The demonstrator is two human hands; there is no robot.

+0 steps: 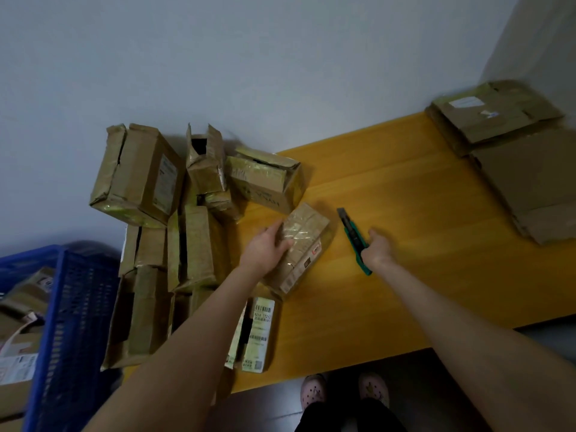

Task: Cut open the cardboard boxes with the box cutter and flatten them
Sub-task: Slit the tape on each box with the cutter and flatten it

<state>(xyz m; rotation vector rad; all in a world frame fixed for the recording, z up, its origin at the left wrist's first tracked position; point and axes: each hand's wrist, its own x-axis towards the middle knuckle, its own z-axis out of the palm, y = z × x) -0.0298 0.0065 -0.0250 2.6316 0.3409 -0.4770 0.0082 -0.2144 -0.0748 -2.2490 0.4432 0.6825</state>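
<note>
brown taped boxes (140, 176), green box cutter (355, 241), yellow table (405, 188), blue crate (74, 307).

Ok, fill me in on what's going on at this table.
A person is breaking down cardboard boxes. The left hand holds a small box on the yellow table, and the right hand grips a green box cutter beside it, not touching the box. A pile of boxes waits on the left. Flattened cardboard is stacked at the far right. A blue crate holds more.

Parcel-sorting room — taped boxes (140, 173) heaped, blue crate (71, 322), bare wall (218, 57).
</note>
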